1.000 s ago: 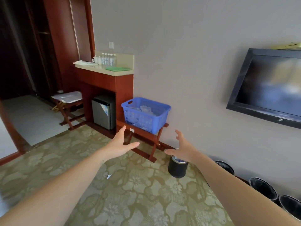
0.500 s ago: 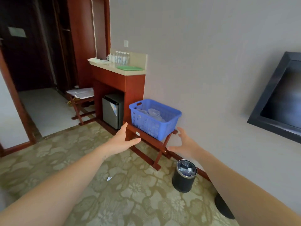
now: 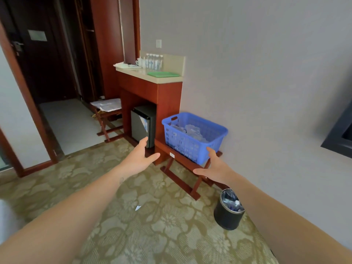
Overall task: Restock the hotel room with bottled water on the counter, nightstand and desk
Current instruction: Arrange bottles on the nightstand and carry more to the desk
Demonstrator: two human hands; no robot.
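Observation:
A blue plastic basket (image 3: 192, 147) with clear bottles inside rests on a low wooden luggage rack (image 3: 182, 159) against the wall. My left hand (image 3: 140, 159) is stretched out, open and empty, short of the basket's left side. My right hand (image 3: 214, 167) is open and empty just below the basket's near right corner, not touching it. Several water bottles (image 3: 154, 61) stand in a row at the back of the counter (image 3: 165, 79), beside white cups.
A mini fridge (image 3: 142, 126) sits under the counter. A black waste bin (image 3: 228, 210) stands on the patterned carpet to the right of the rack. A folding stool with papers (image 3: 108, 107) is by the hallway. A TV edge (image 3: 339, 138) shows at right.
The view has swung left and closer to the basket. Both open hands have come nearer to it. The TV has slid almost out of view.

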